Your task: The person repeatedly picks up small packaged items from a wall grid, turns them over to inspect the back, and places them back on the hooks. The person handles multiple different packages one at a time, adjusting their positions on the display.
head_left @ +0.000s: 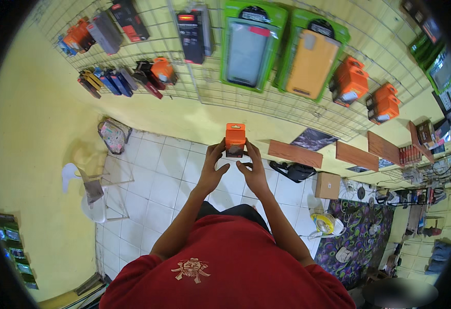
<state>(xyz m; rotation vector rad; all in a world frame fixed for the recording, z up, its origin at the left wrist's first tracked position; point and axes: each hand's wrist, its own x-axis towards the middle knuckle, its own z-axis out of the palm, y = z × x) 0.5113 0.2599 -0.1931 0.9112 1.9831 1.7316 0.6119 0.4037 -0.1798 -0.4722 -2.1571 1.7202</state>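
Observation:
Held out in front of me is a small orange and black box (235, 140) with a hang tab at its top. My left hand (214, 167) grips its left side with the fingers, thumb pointing inward below it. On the other side, my right hand (253, 167) presses the box's right edge in the same way. The box is upright, between the fingertips of both hands. Beyond it a wire grid rack (210, 98) on the yellow wall carries similar orange boxes (350, 82), several dark packs, and phone cases in green packaging (250, 46).
A white chair (94, 198) stands at the left by a patterned bag (114, 135). Wooden shelves (295, 153) line the wall at right. Below them are a black bag (293, 171), a cardboard box (328, 185), a yellow and white fan (324, 224) and a patterned mat (362, 237).

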